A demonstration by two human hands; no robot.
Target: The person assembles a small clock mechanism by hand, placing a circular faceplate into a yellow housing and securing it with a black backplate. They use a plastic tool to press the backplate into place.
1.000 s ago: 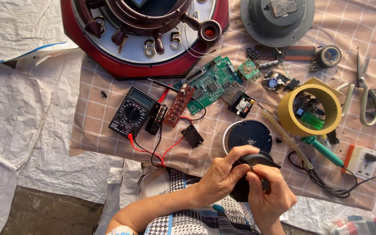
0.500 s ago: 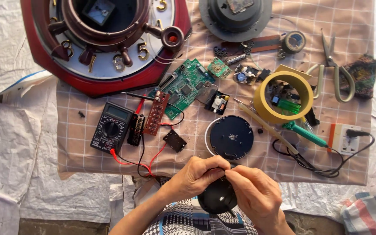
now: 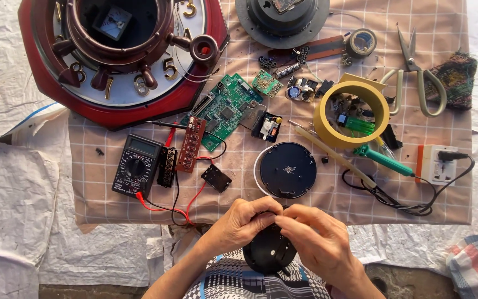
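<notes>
Fingertips of the left hand (image 3: 239,221) and right hand (image 3: 319,238) pinch together over the top edge of a round black plastic housing (image 3: 269,252) resting in the lap, below the checked cloth (image 3: 443,205). It looks light, rigid and smooth; safest held by its rim. Matte black disc, small fittings on its face.

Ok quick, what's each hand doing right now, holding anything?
Left hand: fingers pinched together over the round black part.
Right hand: fingers pinched at the same spot; whatever is between them is too small to tell.
</notes>
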